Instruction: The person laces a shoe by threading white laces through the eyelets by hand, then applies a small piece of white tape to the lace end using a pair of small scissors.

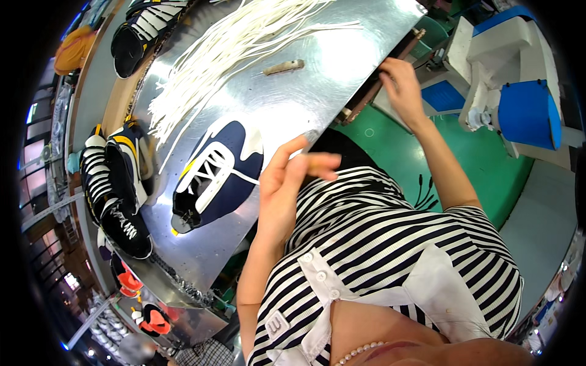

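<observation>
A navy and white sneaker (235, 143) with yellow trim lies on the metal table, its white lace partly threaded in crosses. One loose lace end runs from it to my left hand (284, 174), which is beside the shoe at the table's near edge. Its fingers are apart and slightly blurred; I cannot make out a grip on the lace. At the table's right edge, my right hand (403, 91) reaches to a narrow brown drawer or ledge (366, 100) under the tabletop. Thumb and forefinger stand apart there, and the fingertips are partly hidden.
A bundle of white laces (226, 58) spreads over the metal table (329, 67), beside a small tool with a tan handle (284, 67). More sneakers (113, 177) line the left side. A white and blue machine (513, 79) stands at right on the green floor (488, 177).
</observation>
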Motion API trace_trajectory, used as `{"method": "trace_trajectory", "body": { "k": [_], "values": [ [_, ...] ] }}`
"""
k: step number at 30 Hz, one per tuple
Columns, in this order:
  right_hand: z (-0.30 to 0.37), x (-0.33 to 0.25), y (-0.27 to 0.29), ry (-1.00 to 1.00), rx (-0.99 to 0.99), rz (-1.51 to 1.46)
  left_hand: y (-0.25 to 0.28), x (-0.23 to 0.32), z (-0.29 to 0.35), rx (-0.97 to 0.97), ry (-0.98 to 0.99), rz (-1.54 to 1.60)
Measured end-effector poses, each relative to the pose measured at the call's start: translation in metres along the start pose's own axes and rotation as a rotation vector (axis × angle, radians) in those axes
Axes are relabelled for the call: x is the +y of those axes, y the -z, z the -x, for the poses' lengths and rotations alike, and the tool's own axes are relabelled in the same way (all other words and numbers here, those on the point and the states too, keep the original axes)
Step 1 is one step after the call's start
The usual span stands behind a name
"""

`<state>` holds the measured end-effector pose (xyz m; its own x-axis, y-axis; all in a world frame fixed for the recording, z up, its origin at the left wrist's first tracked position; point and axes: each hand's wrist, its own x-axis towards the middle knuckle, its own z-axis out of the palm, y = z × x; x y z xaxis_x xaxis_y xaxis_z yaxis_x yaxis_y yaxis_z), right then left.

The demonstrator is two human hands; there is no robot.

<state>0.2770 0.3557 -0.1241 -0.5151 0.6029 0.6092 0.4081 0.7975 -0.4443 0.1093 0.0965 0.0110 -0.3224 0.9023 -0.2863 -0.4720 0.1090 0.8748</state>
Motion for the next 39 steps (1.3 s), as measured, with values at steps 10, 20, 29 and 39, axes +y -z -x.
{"method": "trace_trajectory", "body": {
  "k": [10, 20, 29, 39],
  "values": [
    [0.001, -0.002, 0.040, -0.056, -0.270, 0.016, -0.035, -0.051, -0.054, -0.325, -0.501, -1.062],
    [-0.029, 0.030, 0.063, -0.170, -0.890, 0.459, -0.045, -0.120, -0.082, -0.545, -0.659, -1.241],
    [-0.002, 0.071, 0.015, -0.243, -1.407, 0.756, -0.049, -0.120, -0.079, -0.692, -0.551, -0.992],
    [-0.036, 0.018, 0.086, -0.147, -0.991, 0.349, -0.034, -0.109, -0.075, -0.437, -0.209, -0.491]
  ]
}}
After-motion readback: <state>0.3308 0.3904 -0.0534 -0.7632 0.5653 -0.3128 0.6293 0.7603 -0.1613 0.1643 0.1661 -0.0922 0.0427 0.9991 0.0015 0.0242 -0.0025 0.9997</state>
